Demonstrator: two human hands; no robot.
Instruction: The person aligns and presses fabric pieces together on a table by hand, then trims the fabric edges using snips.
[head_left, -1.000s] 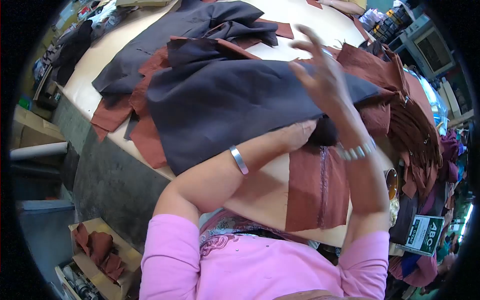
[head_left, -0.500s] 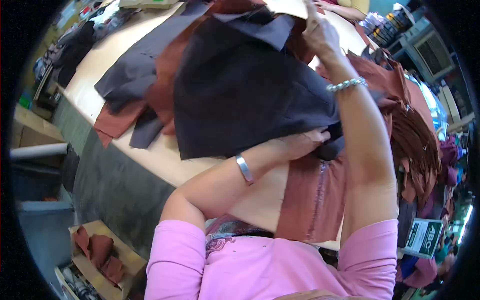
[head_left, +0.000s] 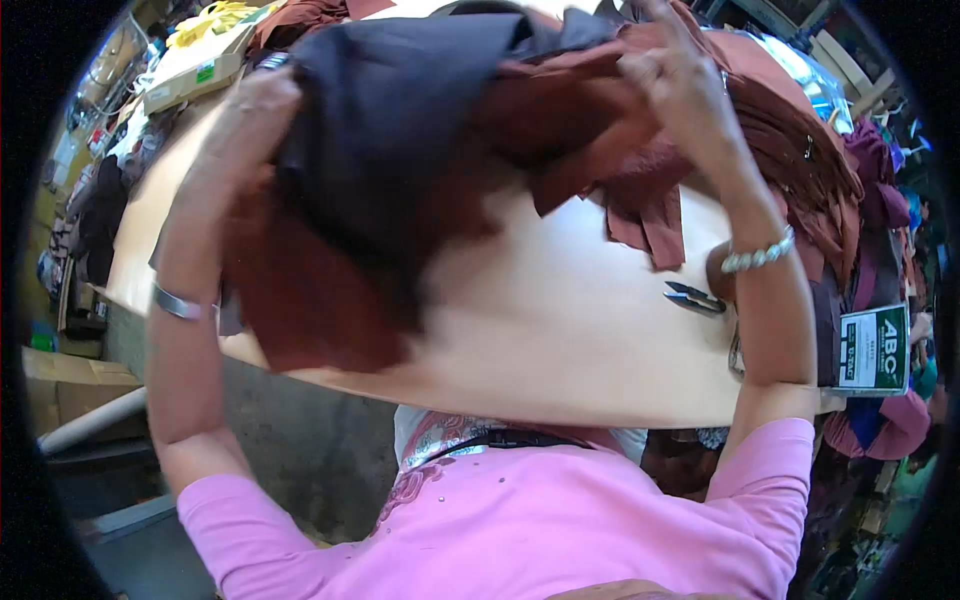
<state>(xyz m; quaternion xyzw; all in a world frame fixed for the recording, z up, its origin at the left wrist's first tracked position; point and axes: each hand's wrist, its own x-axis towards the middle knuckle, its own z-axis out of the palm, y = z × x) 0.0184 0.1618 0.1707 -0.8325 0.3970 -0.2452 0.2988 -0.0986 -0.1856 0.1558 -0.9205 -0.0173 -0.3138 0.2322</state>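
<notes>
A large black fabric piece [head_left: 395, 110] and reddish-brown fabric [head_left: 310, 290] hang together between my two hands, raised over the table and smeared by motion. My left hand [head_left: 250, 125], wearing a silver cuff at the wrist, is closed on the black cloth's left edge. At the upper right my right hand [head_left: 685, 90], with a beaded bracelet, has its fingers bent around the edge of the brown fabric. Below the right hand, small dark thread snips [head_left: 694, 298] lie on the pale tabletop [head_left: 560, 330].
Stacked brown fabric pieces [head_left: 800, 170] drape over the table's right side. A green and white ABC box [head_left: 872, 350] stands at the right edge. Toward the back left is a cardboard box [head_left: 200, 70] beside yellow cloth [head_left: 215, 22]. Dark floor shows below the table's front edge.
My left hand has swung from the middle out to the far left, carrying the cloth up and leftward. The brown piece near my body has left the front of the table, and the snips now show.
</notes>
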